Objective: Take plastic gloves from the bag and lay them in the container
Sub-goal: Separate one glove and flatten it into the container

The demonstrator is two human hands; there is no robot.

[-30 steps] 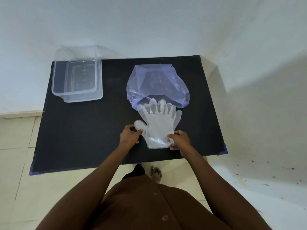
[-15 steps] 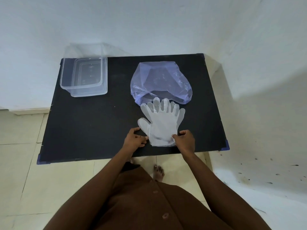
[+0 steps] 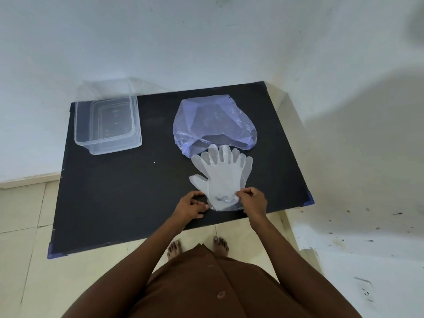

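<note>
Clear plastic container [image 3: 107, 127]: far left corner of the black table [image 3: 128, 193], upright, nothing visible inside; no label or writing readable on it. Left hand [image 3: 191, 206]: near the table's front edge, fingers curled, fingertips pinching the left side of the cuff of the plastic gloves [image 3: 221, 180]. Gloves: translucent, stacked flat on the table, fingers fanned toward the bag, unmarked. Bluish plastic bag [image 3: 213, 121]: just beyond the gloves, mouth facing them, glove fingertips overlapping its opening; no print legible. Right hand [image 3: 253, 201]: fingers bent, pinching the cuff's right side.
</note>
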